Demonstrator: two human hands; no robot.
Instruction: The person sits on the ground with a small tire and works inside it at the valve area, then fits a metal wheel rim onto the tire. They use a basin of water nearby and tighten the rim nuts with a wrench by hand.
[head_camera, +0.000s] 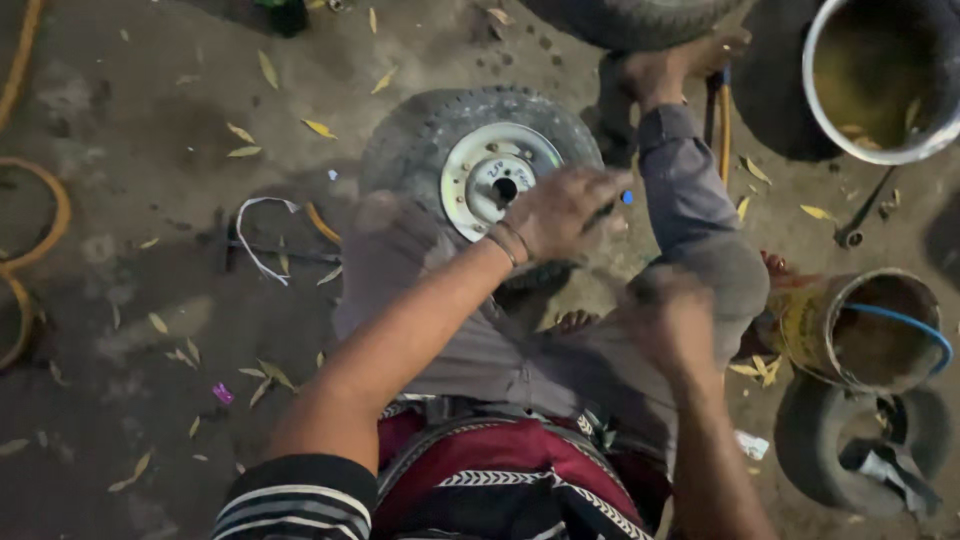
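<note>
A small knobby tyre (420, 140) on a white metal rim (480, 170) lies flat on the dirt ground in front of my knees. My left hand (560, 212) hovers over the tyre's right edge, fingers curled around a thin dark tool with a blue tip (626, 197). Two thin bands circle that wrist. My right hand (665, 322) is blurred, low against my grey trouser leg (690, 215) near the right knee; what it holds cannot be made out. My foot (665, 70) rests beyond the tyre.
A metal bucket (830, 110) stands at the top right, a yellow can (800, 330) with a blue hose (915, 325) at the right, and an old tyre (800, 450) below it. A large tyre (630, 20) lies at the top. Yellow hose (55, 215), white wire (255, 235) and leaves litter the left.
</note>
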